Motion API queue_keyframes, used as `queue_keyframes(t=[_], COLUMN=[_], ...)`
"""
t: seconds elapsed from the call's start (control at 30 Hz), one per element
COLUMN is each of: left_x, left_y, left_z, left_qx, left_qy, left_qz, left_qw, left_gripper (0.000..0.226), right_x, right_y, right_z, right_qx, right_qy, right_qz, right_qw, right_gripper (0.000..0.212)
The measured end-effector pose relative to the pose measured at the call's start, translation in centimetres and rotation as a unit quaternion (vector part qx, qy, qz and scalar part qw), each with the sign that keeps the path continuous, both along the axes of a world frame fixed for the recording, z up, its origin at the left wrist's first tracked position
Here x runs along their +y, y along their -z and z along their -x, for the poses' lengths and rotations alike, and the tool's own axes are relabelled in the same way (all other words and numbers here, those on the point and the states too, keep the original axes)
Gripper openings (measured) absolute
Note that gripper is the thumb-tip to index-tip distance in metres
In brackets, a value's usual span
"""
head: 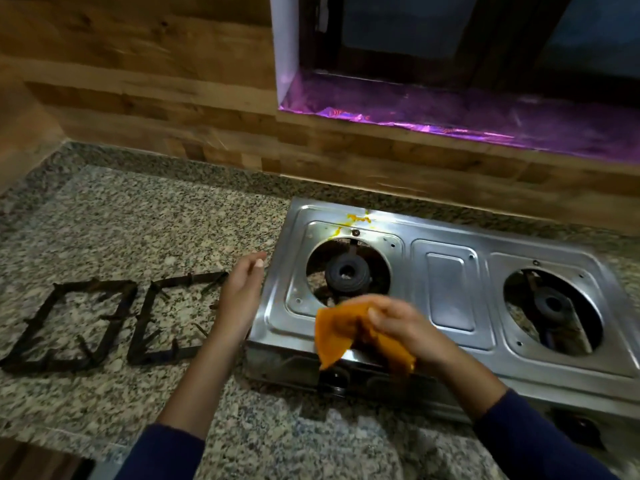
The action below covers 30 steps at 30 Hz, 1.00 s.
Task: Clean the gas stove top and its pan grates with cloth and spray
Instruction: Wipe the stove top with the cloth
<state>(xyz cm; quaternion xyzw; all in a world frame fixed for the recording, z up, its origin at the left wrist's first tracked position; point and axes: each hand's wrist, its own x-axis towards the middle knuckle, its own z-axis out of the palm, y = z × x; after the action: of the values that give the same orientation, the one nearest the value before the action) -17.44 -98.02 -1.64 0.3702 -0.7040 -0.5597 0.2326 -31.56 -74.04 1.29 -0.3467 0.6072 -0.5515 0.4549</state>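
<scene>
The steel gas stove [450,289] sits on the speckled granite worktop [138,220], close under the wooden wall, and everything else is best placed from it. Both pan grates are off it already: the near grate [173,323] lies on the worktop just left of the stove, and the far grate [69,327] lies beyond that one, further left. Both look dark and crusted, so I'd say they have not been cleaned yet. On the stove itself a yellow spill [358,220] shows at the back edge above the left burner [346,271], and the right burner [550,304] sits bare in its opening. No spray bottle is anywhere to be seen. To my eye the job is at an early stage: grates lifted away, wiping only starting, stain and grates left to do.

The right hand [398,323] hovers over the stove's front left part, fingers bunched around an orange cloth [346,330] that hangs down past the front edge. The left hand [242,292] is at the stove's left side, over the near grate, palm turned inward, fingers loosely spread and holding nothing. Both forearms reach forward from dark blue sleeves.
</scene>
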Motion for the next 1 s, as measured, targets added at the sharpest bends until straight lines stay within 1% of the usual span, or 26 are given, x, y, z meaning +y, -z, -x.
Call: queue_keyframes(t=[0.03,0.07,0.13,0.2,0.23,0.27,0.3,0.33,0.37,0.4,0.47,0.57,0.73,0.8,0.87,0.93,1.0], left_x=[0.2,0.3,0.7,1.0,1.1,1.2,1.2,1.2,1.3,1.4,1.4,1.5,1.6,1.5,1.4,1.6,1.7], left_y=[0.6,1.1,1.7,2.1,2.1,2.2,2.1,2.1,2.2,2.1,2.2,2.2,2.4,2.5,2.5,2.4,2.0], left_z=[0.0,-0.1,-0.5,-0.7,-0.8,-0.7,-0.7,-0.7,-0.7,-0.7,-0.6,-0.5,-0.8,-0.7,-0.5,-0.4,-0.4], left_qx=[-0.022,-0.041,-0.066,-0.076,-0.081,-0.089,-0.094,-0.098,-0.102,-0.107,-0.123,-0.135,-0.136,-0.14,-0.15,-0.158,-0.159], left_qy=[0.026,0.047,0.082,0.099,0.099,0.098,0.096,0.095,0.095,0.095,0.089,0.076,0.079,0.079,0.067,0.06,0.061], left_qz=[0.025,0.045,0.081,0.114,0.13,0.142,0.151,0.159,0.169,0.184,0.212,0.221,0.192,0.196,0.21,0.218,0.21], left_qw=[0.999,0.997,0.991,0.986,0.983,0.981,0.979,0.978,0.976,0.972,0.965,0.963,0.969,0.967,0.964,0.961,0.963], left_gripper=[0.028,0.032,0.042,0.046,0.047,0.047,0.047,0.047,0.047,0.047,0.047,0.046,0.047,0.048,0.047,0.046,0.046], right_x=[0.3,0.4,-0.2,-1.0,-1.4,-1.9,-2.6,-3.3,-4.3,-5.4,-8.3,-13.3,-21.0,-23.2,-24.9,-25.8,-25.7], right_y=[0.1,0.1,0.2,0.6,1.3,2.3,3.4,4.1,4.7,4.6,4.2,3.7,4.1,4.0,3.8,3.7,3.8], right_z=[1.2,2.4,5.2,7.8,8.8,10.0,11.2,12.1,13.0,13.5,14.4,14.7,9.1,6.8,5.2,4.4,4.7], right_qx=[-0.05,-0.1,-0.136,-0.068,0.001,0.114,0.248,0.361,0.44,0.472,0.477,0.506,0.527,0.528,0.535,0.549,0.555], right_qy=[0.083,0.163,0.278,0.339,0.353,0.348,0.318,0.277,0.251,0.242,0.24,0.202,0.14,0.124,0.092,0.051,0.014], right_qz=[0.014,0.034,0.081,0.085,0.059,0.001,-0.087,-0.169,-0.221,-0.241,-0.258,-0.264,-0.204,-0.186,-0.166,-0.156,-0.146], right_qw=[0.995,0.981,0.947,0.935,0.934,0.931,0.911,0.875,0.833,0.813,0.805,0.796,0.813,0.82,0.823,0.819,0.819], right_gripper=[0.056,0.055,0.04,0.036,0.038,0.042,0.047,0.052,0.054,0.056,0.057,0.056,0.058,0.059,0.059,0.059,0.058])
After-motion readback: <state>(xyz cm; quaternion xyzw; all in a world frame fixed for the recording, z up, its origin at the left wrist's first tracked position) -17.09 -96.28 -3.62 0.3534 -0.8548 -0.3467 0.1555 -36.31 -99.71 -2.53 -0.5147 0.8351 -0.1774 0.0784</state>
